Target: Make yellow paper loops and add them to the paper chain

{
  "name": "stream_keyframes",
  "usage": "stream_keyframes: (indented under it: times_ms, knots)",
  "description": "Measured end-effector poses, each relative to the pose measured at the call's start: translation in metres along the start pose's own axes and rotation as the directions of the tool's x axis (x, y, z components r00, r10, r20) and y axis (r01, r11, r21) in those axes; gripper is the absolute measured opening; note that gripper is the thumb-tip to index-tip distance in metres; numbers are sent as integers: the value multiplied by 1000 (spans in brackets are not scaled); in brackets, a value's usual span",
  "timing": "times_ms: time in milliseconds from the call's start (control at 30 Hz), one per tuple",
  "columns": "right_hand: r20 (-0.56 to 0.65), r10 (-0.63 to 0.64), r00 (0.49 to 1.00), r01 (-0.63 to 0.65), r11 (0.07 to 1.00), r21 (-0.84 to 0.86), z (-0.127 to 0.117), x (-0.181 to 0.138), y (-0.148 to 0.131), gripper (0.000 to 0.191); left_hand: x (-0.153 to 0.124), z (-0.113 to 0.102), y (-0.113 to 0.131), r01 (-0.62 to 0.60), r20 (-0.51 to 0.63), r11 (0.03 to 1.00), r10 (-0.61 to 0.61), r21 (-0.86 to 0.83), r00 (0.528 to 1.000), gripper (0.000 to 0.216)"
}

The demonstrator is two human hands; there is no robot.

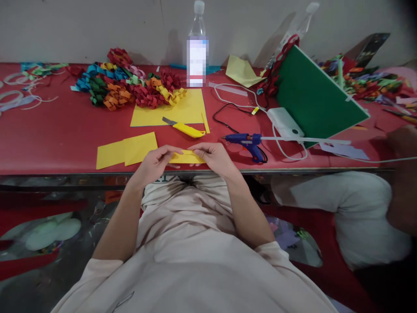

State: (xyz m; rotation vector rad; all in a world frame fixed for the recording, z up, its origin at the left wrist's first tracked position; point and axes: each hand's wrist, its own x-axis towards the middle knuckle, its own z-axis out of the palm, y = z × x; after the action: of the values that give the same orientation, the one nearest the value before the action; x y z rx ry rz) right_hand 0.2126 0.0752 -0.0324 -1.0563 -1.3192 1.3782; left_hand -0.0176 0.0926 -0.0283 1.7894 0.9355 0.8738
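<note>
Between my two hands is a small folded piece of yellow paper [187, 157], held level near the table's front edge. My left hand [155, 161] pinches its left end, and my right hand [217, 157] pinches its right end with the thumb on top. Left of my hands lie two yellow paper pieces [140, 148], partly overlapping. Beyond them a yellow utility knife [189, 130] with its blade out rests partly on a larger yellow sheet [146, 116]. A blue hot glue gun [246, 141] lies on its side, right of my right hand, with a long glue stick in its back.
Paper chains [143, 87] in several colours lie behind the yellow sheet. A water bottle [198, 30] stands by the wall. At right, a green board [316, 87] leans over a white power strip [285, 122] and cables. Another person's leg [339, 200] is at the right.
</note>
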Motion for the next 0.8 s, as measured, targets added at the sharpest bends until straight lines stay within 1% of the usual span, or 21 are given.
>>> stream_keyframes:
  times_ms: [33, 100, 200, 267, 333, 400, 433, 500, 567, 600, 667, 700, 733, 800]
  knots:
    - [-9, 7, 1000, -7, 1000, 18, 0, 0, 0, 24, -2, 0, 2, -16, 22, 1000, 16, 2, 1000, 37]
    - [-19, 8, 1000, -8, 1000, 18, 1, 0, 0, 22, -4, 1, 6, -87, 33, 995, 85, 56, 996, 34]
    - [-6, -22, 1000, 22, 1000, -16, 0, -3, -2, 26, -4, 4, 7, -224, -14, 953, 232, 202, 973, 27]
    - [16, -92, 996, 93, 995, -46, -2, -6, -4, 30, -3, 6, 6, -256, -67, 934, 281, 249, 957, 19]
    - [22, -216, 976, 217, 970, -113, -2, -10, -5, 27, -3, 9, 5, -250, -128, 937, 286, 243, 950, 15]
    - [10, -326, 945, 320, 923, -215, -2, -14, -6, 16, -3, 13, 5, -228, -180, 950, 267, 212, 947, 14]
    - [-2, -359, 933, 346, 902, -258, -2, -16, -5, 11, -3, 15, 6, -204, -202, 962, 239, 179, 950, 15]
    - [-31, -369, 929, 345, 893, -288, 0, -17, -2, 9, -4, 20, 7, -126, -243, 989, 142, 81, 960, 19]
    - [-75, -330, 941, 305, 923, -236, 2, -18, 2, 14, -3, 24, 8, -39, -280, 999, 35, -11, 959, 27]
    - [-92, -302, 949, 281, 940, -194, 3, -17, 4, 21, -2, 26, 8, -10, -298, 999, -3, -41, 955, 33]
    - [-104, -236, 966, 225, 969, -104, 5, -16, 5, 34, 0, 28, 8, 16, -326, 997, -39, -73, 945, 39]
    - [-103, -203, 974, 196, 978, -68, 6, -16, 5, 37, 1, 28, 8, 18, -334, 996, -47, -89, 942, 39]
    - [-98, -171, 980, 167, 985, -42, 7, -15, 5, 36, 1, 28, 8, 15, -340, 994, -52, -109, 939, 37]
    - [-101, -111, 989, 111, 994, -11, 8, -13, 3, 29, 3, 28, 8, 22, -340, 988, -72, -150, 938, 34]
